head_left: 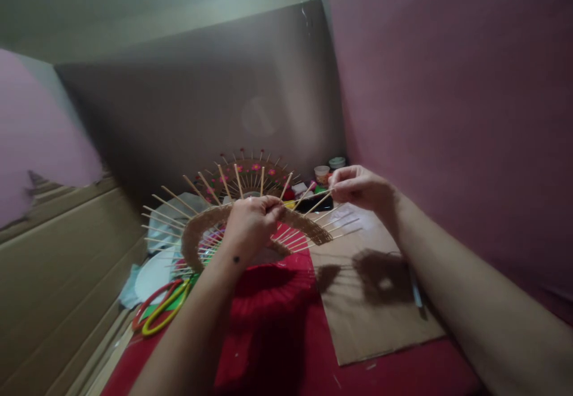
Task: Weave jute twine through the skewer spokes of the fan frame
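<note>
My left hand (253, 223) is closed on the top of a curved woven frame (192, 235), a brown twine band with thin wooden sticks fanning out on both sides. The frame is held up, tilted, above the red table surface. To its right, my right hand (356, 187) pinches a thin twine strand that stretches across from near my left fingers. The pinch sits close to the tip of one wooden stick (319, 203); whether it touches that stick, I cannot tell. My left hand hides part of the band.
Behind stands a similar fan-shaped piece with pink flowers (255, 168). Small cups (322, 174) are at the back right. Scissors with red and yellow handles (165, 312) lie at left near a white plate (152, 275). A cardboard sheet (358, 336) covers the red table (277, 348) at right.
</note>
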Tool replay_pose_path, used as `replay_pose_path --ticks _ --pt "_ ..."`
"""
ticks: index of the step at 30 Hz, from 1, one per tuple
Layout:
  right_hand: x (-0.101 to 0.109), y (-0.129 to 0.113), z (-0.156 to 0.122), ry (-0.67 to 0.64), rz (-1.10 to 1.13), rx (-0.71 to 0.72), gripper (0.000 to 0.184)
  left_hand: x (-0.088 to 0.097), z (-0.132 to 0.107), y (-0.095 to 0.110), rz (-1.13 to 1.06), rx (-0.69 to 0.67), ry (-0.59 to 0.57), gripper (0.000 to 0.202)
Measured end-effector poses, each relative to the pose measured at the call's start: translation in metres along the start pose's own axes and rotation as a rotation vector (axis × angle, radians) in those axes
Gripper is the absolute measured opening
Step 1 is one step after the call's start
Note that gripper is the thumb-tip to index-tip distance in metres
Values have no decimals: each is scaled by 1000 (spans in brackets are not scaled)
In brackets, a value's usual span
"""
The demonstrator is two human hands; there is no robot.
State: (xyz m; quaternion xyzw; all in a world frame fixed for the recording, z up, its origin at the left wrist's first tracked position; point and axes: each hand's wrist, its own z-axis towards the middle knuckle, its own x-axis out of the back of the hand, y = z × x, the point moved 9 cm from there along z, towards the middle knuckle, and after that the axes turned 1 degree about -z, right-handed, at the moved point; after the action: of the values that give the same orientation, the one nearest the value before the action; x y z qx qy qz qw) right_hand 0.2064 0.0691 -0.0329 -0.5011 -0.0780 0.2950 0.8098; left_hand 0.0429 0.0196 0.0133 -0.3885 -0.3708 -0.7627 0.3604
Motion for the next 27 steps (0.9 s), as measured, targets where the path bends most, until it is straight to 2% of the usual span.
replay_pose_path --ticks 5,9,12,17,21,27 --pt "-2 -1 0 -45 24 33 13 2 0 1 22 -16 12 25" --pt "1 1 0 0 -12 3 14 2 1 2 65 -23 5 25" --pt "7 8 0 37 -74 -79 17 4 0 1 44 -17 10 26" --pt "10 30 2 16 -172 -229 17 10 -2 2 26 -46 13 26" --pt "2 55 3 -50 -306 -381 17 10 -2 3 34 -54 -4 24" --pt "-15 79 0 -180 -523 -530 16 -14 4 -4 94 -6 -124 25"
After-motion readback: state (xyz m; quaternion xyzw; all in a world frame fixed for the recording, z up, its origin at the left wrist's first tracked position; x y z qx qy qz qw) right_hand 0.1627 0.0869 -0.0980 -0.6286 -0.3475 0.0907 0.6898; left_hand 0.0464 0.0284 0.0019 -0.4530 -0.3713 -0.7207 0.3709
